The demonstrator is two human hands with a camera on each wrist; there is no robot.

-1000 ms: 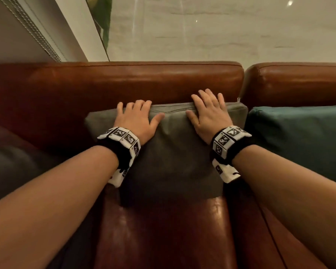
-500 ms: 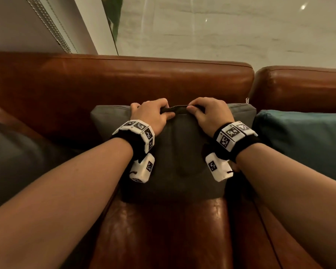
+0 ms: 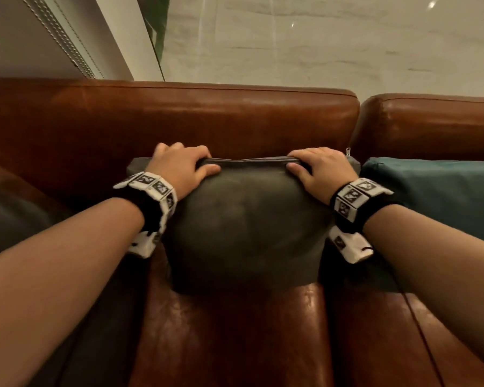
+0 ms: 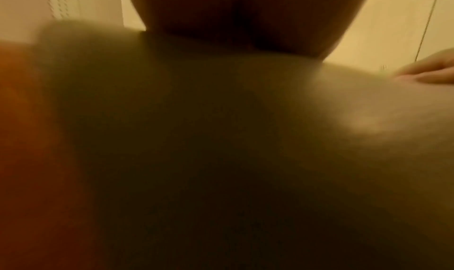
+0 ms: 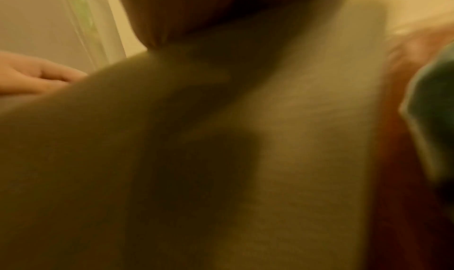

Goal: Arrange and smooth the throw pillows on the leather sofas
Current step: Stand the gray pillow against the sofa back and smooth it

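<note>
An olive-grey throw pillow (image 3: 246, 227) stands against the back of the brown leather sofa (image 3: 179, 118). My left hand (image 3: 183, 166) grips the pillow's top edge near its left corner, fingers curled over the seam. My right hand (image 3: 320, 167) grips the same edge near the right corner. The seam is stretched straight between them and the pillow's front bulges out. Both wrist views are blurred: the left wrist view shows the pillow (image 4: 221, 138) and my right hand (image 4: 430, 72); the right wrist view shows the pillow (image 5: 221, 157) and my left hand (image 5: 32, 76).
A teal pillow (image 3: 442, 196) leans on the neighbouring sofa section (image 3: 430, 124) just right of my right wrist. A dark grey cushion (image 3: 14, 219) lies at the left under my left forearm. The leather seat (image 3: 235, 339) spreads out below the pillow. Behind the sofa is a pale wall.
One second ago both hands lay flat on the pillow's top. They then curled onto the seam near the middle and have since slid apart toward the corners, pulling it taut.
</note>
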